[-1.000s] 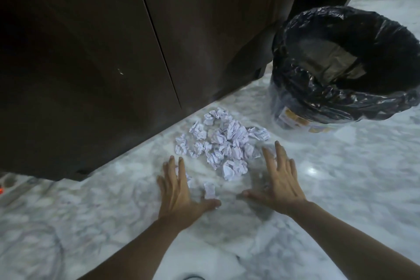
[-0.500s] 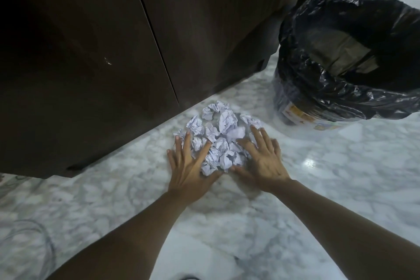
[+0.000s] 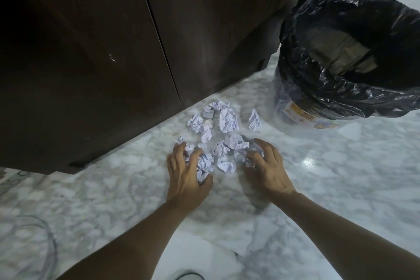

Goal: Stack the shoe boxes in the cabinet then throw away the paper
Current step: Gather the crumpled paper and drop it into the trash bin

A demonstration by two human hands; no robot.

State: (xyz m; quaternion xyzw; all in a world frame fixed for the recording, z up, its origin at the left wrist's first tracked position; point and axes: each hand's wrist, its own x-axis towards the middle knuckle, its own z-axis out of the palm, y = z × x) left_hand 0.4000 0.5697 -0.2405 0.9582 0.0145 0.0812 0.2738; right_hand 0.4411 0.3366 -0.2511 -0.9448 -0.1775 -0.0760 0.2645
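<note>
Crumpled white paper balls (image 3: 223, 120), blue-printed

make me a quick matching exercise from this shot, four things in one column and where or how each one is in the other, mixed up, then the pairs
Things:
1. left hand
2. bin
3. cabinet doors
4. lone paper ball

States:
A. closed, dark wood, behind the paper
B. lined with a black bag, standing right of the paper
C. fingers curled round crumpled paper
D. lying on the marble floor between the main cluster and the bin, touched by neither hand

Pairs: 1-C, 2-B, 3-A, 4-D
</note>
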